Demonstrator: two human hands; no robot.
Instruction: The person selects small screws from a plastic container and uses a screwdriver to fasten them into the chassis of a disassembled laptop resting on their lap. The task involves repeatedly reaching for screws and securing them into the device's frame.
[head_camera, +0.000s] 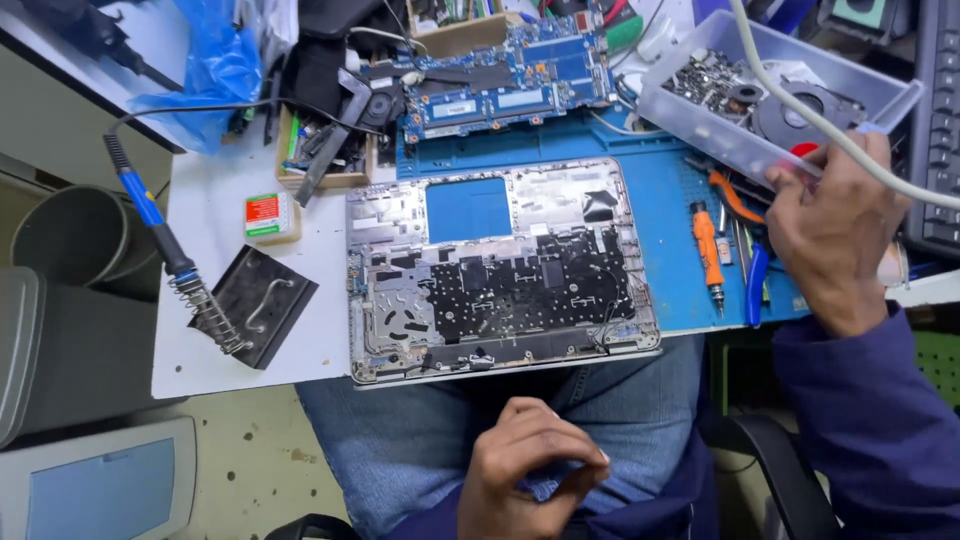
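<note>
- At the left of the frame a blue-handled soldering iron rests in its coil stand on a dark base, on the white counter.
- In the centre an opened laptop base lies flat, its front edge overhanging the counter above the person's lap; the silver frame shows black keyboard backing, a rectangular gap with blue mat behind it, and loose cables at the lower edge.
- Above it, at upper centre, lies a blue circuit board.
- Bottom centre, the left hand is curled shut over the lap; whether it holds anything I cannot tell.
- Right of the laptop, an orange screwdriver and pliers lie on the blue mat.
- At upper right, the right hand grips the rim of a clear parts tray holding screws and fans; judging by this, parts are being sorted or fetched.
</note>
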